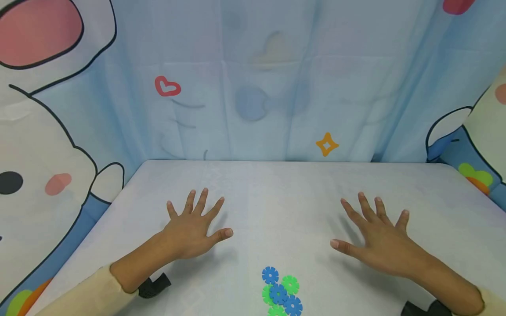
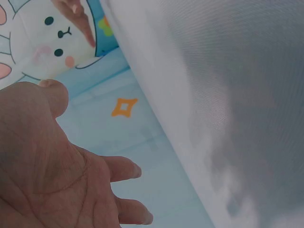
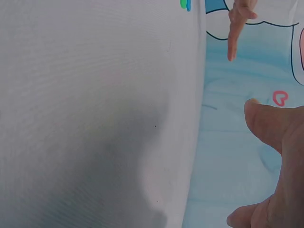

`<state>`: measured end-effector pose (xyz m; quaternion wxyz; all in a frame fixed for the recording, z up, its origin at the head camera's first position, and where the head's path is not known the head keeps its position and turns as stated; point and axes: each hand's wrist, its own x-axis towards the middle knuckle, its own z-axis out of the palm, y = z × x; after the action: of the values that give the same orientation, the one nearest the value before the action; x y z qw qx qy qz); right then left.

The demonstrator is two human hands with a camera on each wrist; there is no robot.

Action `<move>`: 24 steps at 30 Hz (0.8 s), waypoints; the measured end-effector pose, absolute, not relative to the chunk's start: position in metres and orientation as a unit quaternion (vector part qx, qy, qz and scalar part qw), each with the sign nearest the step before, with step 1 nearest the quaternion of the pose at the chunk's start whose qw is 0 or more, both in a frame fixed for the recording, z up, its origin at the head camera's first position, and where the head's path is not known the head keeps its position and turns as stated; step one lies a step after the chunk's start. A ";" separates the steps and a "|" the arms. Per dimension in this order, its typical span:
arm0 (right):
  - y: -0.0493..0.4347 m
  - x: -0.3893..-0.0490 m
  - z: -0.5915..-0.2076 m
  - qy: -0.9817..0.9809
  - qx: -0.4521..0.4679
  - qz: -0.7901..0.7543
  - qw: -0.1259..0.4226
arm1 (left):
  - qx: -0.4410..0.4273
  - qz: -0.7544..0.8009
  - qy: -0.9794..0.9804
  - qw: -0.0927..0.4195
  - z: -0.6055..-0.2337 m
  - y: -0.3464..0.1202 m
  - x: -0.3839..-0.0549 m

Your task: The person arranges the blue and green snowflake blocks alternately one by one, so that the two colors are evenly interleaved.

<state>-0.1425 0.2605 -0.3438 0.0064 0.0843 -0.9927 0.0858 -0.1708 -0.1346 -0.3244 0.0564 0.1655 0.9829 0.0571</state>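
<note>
My left hand is spread with straight fingers above the left half of the white table, palm down and holding nothing. Over the right half, my right hand is spread the same way, also holding nothing. Between them, at the near edge of the head view, lies a small group of flat, notched plastic discs. Blue discs and green discs overlap one another, and the lowest are cut off by the frame. Neither hand touches them. The left wrist view shows the left palm; the right wrist view shows the right thumb.
The white table reaches back to a light blue curtain printed with cartoon animals, a heart and a star. Black straps sit at both wrists, below cream sleeves.
</note>
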 end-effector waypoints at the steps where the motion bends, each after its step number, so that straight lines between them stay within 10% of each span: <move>1: 0.260 -0.143 -0.344 -0.993 0.085 0.085 0.006 | 0.166 0.057 0.983 0.057 -0.324 -0.135 -0.171; 24: 0.225 -0.115 -0.331 -0.909 0.319 0.264 -0.050 | 0.291 0.115 0.948 0.049 -0.321 -0.116 -0.158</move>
<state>-0.1149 0.2247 -0.3305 -0.0498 0.3193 -0.9088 0.2638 -0.1584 -0.1156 -0.3208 0.0489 0.2914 0.9484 0.1149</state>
